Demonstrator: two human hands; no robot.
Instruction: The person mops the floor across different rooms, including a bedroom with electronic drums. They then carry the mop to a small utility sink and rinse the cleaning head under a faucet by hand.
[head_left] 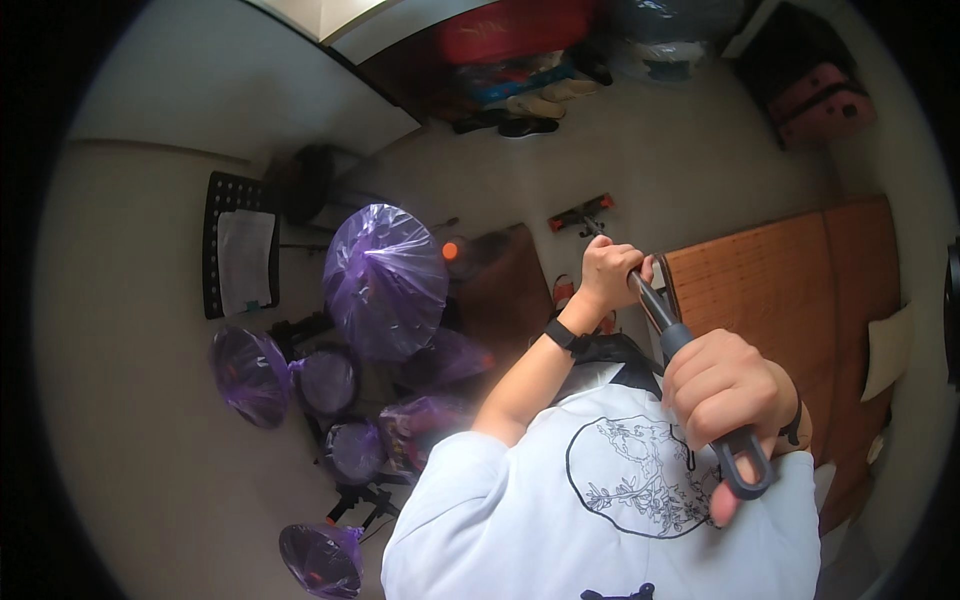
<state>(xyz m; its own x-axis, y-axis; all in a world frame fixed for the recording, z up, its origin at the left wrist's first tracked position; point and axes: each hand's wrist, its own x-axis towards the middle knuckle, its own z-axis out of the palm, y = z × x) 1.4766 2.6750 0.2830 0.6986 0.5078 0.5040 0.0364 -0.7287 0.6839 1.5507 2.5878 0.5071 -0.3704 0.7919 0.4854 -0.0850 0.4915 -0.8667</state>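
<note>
Both my hands hold a long-handled floor mop (673, 332), which slants from my chest down to the floor. My left hand (610, 272), with a black watch on its wrist, is wrapped round the dark shaft. Closer to me, my right hand (725, 385) closes round the thick grey grip, just above the hanging loop at its end. The narrow mop head (581, 213), dark with orange ends, rests on the floor ahead; its underside is hidden.
At left stands a drum set under purple plastic covers (385, 270), beside a music stand (240, 245) with paper. A bed with a brown mat (780, 270) lies at right. Shoes (527, 127) line the far side, and a pink suitcase (822, 108) stands far right.
</note>
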